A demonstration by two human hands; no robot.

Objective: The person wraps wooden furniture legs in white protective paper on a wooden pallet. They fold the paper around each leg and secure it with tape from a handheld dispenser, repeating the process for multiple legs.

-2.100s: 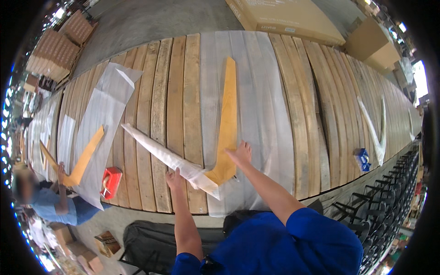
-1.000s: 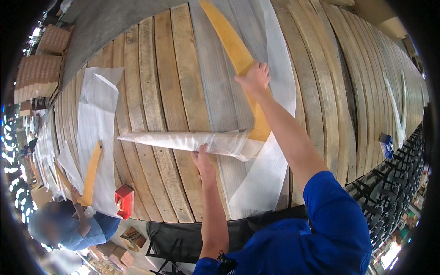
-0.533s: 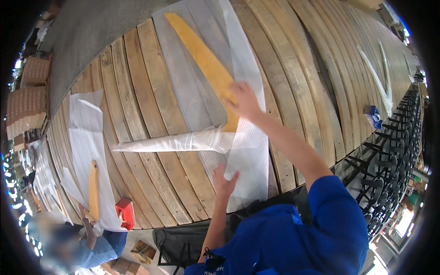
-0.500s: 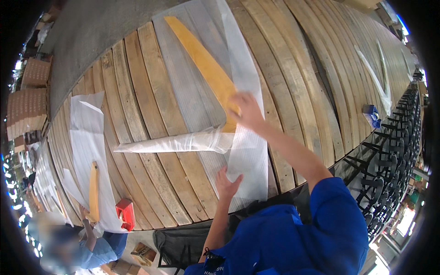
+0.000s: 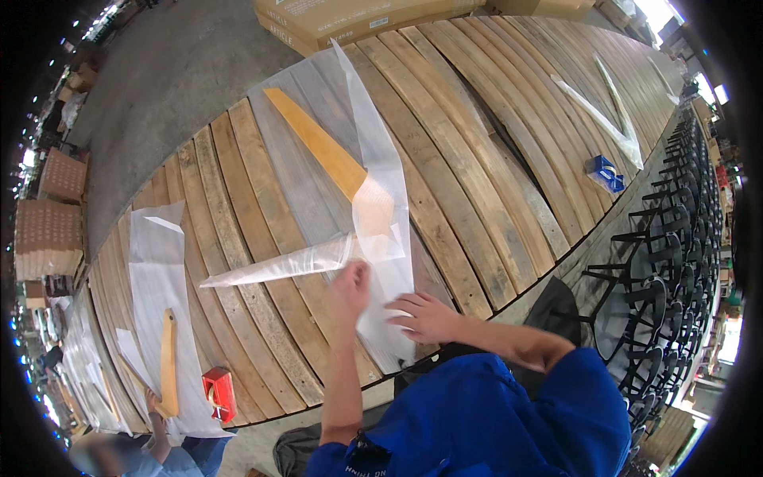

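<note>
A V-shaped yellow wooden piece (image 5: 318, 147) lies on a sheet of thin white foam wrap (image 5: 383, 179). One arm of it points away from me, bare. Its other arm, pointing left, is wrapped in white foam (image 5: 278, 267). The sheet's right side is folded over the bend, where the wood shows only faintly. My left hand (image 5: 350, 291) is curled at the near end of the wrapped arm, beside the foam; what its fingers hold, if anything, is hidden. My right hand (image 5: 427, 318) rests over the sheet's near part with its fingers stretched to the left.
The slatted wooden table (image 5: 469, 199) carries a red tape dispenser (image 5: 218, 395) at left and a blue one (image 5: 606, 173) at right. A wrapped V-shaped piece (image 5: 596, 115) lies far right. A co-worker's hand (image 5: 156, 415) touches another wooden piece (image 5: 168, 362). Black chairs (image 5: 652, 294) line the right; a large carton (image 5: 342, 20) stands beyond.
The sheet's right side now covers the bend. My right hand has left the bend and come nearer to me; my left hand has moved up and curled. The whole view has shifted.
</note>
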